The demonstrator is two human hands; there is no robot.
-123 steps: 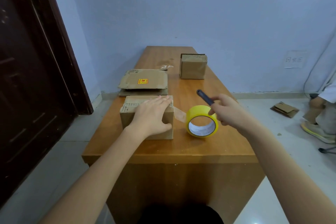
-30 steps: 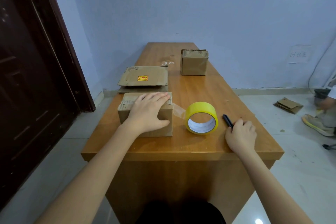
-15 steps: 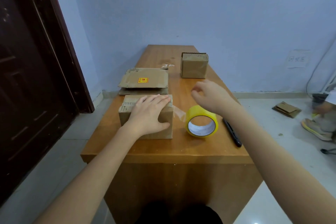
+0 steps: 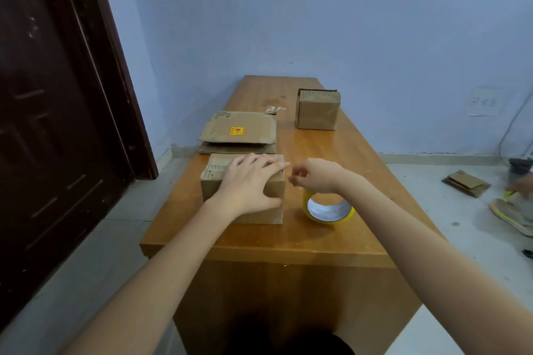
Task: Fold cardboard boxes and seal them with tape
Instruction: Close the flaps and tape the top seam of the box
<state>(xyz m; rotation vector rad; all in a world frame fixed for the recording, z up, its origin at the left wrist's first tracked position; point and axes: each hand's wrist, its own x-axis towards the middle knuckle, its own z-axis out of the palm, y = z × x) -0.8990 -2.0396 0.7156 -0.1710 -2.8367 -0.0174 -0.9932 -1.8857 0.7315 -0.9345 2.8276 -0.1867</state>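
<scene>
A small folded cardboard box [image 4: 212, 181] stands near the front left of the wooden table [image 4: 317, 147]. My left hand [image 4: 248, 184] rests flat on its top, fingers spread, thumb on the front face. My right hand [image 4: 317, 174] hovers at the box's top right corner, fingers curled in a pinch where a clear tape strip runs from the box to the roll. The yellow tape roll [image 4: 331, 220] stands on edge just right of the box, partly under my right wrist.
Flattened cardboard sheets [image 4: 239, 130] lie stacked behind the box. Another folded box [image 4: 317, 111] stands farther back on the right. A dark door [image 4: 57, 124] is at the left. On the floor at right are cardboard pieces [image 4: 465, 183] and a person's shoe [image 4: 510, 213].
My right hand put down the dark cutter on the table at right, then came back left and lower to the tape strip at the box's corner. The left hand stayed on the box.
</scene>
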